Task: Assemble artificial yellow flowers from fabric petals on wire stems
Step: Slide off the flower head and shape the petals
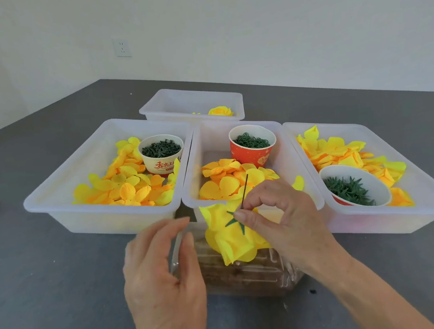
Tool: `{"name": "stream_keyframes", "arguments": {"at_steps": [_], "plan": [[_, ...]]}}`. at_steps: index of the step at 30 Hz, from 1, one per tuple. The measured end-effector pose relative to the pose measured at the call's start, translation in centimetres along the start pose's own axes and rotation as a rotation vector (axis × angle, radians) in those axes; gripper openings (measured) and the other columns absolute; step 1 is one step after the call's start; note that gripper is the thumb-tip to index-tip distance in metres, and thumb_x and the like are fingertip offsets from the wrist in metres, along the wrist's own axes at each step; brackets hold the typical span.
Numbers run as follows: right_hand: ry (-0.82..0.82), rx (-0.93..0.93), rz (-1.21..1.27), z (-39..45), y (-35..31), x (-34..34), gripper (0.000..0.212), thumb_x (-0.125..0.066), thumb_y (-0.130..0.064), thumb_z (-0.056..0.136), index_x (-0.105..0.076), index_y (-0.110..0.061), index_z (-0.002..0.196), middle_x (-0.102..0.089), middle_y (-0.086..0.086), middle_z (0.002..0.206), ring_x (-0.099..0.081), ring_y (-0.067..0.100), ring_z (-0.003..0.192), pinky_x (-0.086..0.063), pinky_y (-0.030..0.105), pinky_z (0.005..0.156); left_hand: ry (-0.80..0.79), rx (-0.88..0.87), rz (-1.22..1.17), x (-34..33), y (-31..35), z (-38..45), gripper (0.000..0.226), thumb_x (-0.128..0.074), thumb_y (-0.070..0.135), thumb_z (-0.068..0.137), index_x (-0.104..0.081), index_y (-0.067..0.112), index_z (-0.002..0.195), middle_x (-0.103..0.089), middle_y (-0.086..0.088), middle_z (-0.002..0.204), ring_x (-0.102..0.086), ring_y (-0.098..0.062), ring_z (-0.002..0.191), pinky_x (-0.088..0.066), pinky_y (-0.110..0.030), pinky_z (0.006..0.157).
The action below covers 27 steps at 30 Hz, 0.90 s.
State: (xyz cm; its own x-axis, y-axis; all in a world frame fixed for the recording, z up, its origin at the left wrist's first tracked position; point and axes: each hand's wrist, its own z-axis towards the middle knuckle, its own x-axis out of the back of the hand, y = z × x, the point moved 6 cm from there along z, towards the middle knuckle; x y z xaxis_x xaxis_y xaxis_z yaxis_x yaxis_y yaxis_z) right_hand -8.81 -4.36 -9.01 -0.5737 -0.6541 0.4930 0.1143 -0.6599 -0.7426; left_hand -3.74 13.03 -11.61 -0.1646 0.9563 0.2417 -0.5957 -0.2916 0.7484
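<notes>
My right hand (282, 219) pinches a thin dark wire stem (245, 188) between thumb and forefinger. The stem rises from a yellow fabric flower (234, 242) lying face down, with a green star-shaped calyx (236, 222) on its back. The flower rests on top of a clear plastic container (247, 275) in front of me. My left hand (162, 270) hovers just left of the flower, fingers straight and relaxed, holding nothing.
Three white trays (104, 215) (192, 166) (411, 214) hold loose yellow and orange petals (123, 189). Paper cups (162, 153) (252, 145) (355, 185) hold small green parts. A far tray (191, 98) holds a finished flower (221, 111). All stand on a grey table (50, 286).
</notes>
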Motion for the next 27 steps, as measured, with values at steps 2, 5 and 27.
{"name": "stream_keyframes", "arguments": {"at_steps": [2,5,27], "plan": [[0.013,-0.007,0.002,0.0,0.0,0.0,0.023,-0.076,-0.018,0.076,-0.061,-0.031,0.064,-0.063,-0.011,0.074,-0.056,0.019,0.088,-0.042,0.032,0.082,-0.013,0.12,0.015,0.1,-1.1,-1.0,0.019,-0.061,0.013,0.07,-0.069,0.014,0.086,-0.059,0.004,0.092,-0.056,-0.02,0.089,-0.03,0.0,0.083],[0.04,-0.037,0.024,0.0,0.3,0.0,0.026,-0.075,-0.018,0.076,-0.06,-0.033,0.062,-0.063,-0.013,0.074,-0.058,0.017,0.086,-0.042,0.026,0.08,-0.099,0.133,0.035,-0.9,-1.6,-2.3,0.019,-0.066,0.025,0.063,-0.073,0.019,0.08,-0.061,0.004,0.095,-0.053,-0.018,0.092,-0.043,-0.03,0.086],[0.154,-0.045,0.143,-0.3,0.3,0.3,0.022,-0.073,-0.013,0.077,-0.063,-0.027,0.064,-0.063,-0.012,0.071,-0.059,0.007,0.075,-0.042,0.016,0.073,-0.549,0.016,0.101,-5.7,-2.0,1.3,0.027,-0.084,0.043,0.057,-0.077,0.031,0.08,-0.049,0.018,0.125,-0.034,-0.01,0.121,-0.026,-0.022,0.093]]}}
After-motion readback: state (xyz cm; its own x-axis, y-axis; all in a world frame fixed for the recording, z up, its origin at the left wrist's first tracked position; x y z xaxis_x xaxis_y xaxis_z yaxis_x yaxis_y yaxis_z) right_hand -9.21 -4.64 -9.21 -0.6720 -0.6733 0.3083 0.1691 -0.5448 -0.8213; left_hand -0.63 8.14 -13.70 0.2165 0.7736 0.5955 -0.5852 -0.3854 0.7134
